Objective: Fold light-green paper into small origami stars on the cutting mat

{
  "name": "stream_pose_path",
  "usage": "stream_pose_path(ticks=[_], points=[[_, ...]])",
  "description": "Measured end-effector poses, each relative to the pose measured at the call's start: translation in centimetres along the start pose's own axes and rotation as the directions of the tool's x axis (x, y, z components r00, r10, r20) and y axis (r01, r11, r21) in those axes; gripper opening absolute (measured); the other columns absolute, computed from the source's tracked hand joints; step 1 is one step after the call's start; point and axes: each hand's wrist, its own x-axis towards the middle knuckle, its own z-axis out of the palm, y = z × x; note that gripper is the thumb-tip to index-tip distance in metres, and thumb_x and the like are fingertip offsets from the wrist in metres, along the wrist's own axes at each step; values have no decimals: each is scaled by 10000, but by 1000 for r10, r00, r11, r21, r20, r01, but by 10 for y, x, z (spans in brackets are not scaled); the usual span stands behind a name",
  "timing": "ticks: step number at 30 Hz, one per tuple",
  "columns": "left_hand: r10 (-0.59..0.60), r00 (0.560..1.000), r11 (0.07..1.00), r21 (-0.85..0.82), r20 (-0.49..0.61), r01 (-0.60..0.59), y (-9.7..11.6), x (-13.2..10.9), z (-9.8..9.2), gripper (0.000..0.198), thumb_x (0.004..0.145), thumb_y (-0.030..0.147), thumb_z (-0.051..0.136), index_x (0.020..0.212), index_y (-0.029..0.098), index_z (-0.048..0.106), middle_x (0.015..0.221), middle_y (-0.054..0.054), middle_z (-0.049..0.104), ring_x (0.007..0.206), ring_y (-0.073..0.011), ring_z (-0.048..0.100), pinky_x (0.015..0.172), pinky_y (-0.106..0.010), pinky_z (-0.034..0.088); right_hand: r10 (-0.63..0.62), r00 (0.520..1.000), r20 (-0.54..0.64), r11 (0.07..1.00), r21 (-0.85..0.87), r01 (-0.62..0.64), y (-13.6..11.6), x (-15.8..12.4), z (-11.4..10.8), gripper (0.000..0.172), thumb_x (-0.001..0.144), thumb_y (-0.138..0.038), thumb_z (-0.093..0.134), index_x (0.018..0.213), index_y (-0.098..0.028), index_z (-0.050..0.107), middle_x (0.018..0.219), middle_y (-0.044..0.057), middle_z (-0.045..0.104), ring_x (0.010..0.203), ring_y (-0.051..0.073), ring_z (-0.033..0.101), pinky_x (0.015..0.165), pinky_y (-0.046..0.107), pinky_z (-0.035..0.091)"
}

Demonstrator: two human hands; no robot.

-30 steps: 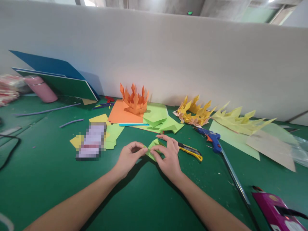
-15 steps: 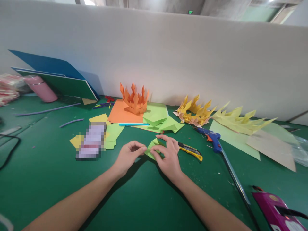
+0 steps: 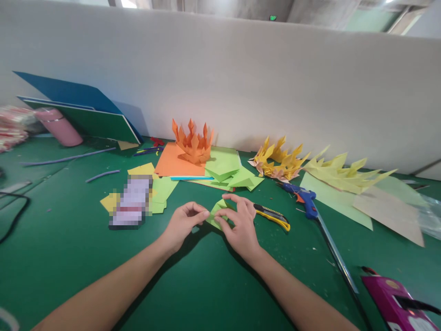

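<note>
A small folded piece of light green paper [image 3: 218,211] lies on the green table [image 3: 86,257] in front of me, held between both hands. My left hand [image 3: 182,225] pinches its left corner with thumb and forefinger. My right hand [image 3: 241,225] covers its right side, with the fingers curled and pressing on the paper. A yellow and black utility knife [image 3: 274,216] lies just right of my right hand.
An orange paper crown [image 3: 192,143] stands on orange and green sheets at the back. Yellow paper crowns [image 3: 280,161] lie to the right, with a blue glue gun [image 3: 303,198], a metal ruler [image 3: 336,257] and a magenta box [image 3: 396,301]. A blurred card [image 3: 132,202] lies left.
My hands have barely shifted. The left thumb and forefinger have closed a little tighter on the corner of the green paper.
</note>
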Motion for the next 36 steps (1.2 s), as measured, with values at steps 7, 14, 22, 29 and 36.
stream_pose_path(ticks=[7,14,22,29,36], points=[[-81,995,992,-91,66,87,2,0,1,336,529,382,789,588,153,550,509,57,528,488,-64,447,499,-199,362,-5,1000,-4,1000,1,5,1,0,1,118,796,-186,611,709,-245,665,1111,37,551,1037,254,437,897,435,298],[-57,998,992,-115,28,60,1,-1,2,340,547,396,775,621,155,547,527,56,524,499,-67,466,507,-198,377,-10,1000,8,1000,-4,10,0,1,1,122,797,-200,610,704,-255,669,1117,31,550,1036,254,438,899,437,297],[41,999,992,117,-26,-38,2,-2,5,303,660,438,665,670,176,512,474,85,457,440,-65,403,465,-196,331,-2,1000,2,1000,23,2,-3,1,1,115,792,-183,614,709,-247,663,1120,34,551,1033,249,444,897,435,297],[30,994,992,120,102,-42,-1,-1,3,303,577,324,722,766,179,535,657,52,557,596,-99,542,601,-237,443,43,997,-68,999,29,-41,1,1,0,109,798,-204,618,718,-251,675,1093,50,557,1020,253,470,895,450,319],[75,996,991,109,42,-79,-3,-1,3,235,624,326,686,744,171,556,671,33,568,637,-109,550,648,-255,470,28,998,-53,999,23,-26,1,1,1,74,771,-225,654,754,-281,700,1162,37,540,1050,261,457,913,463,308]])
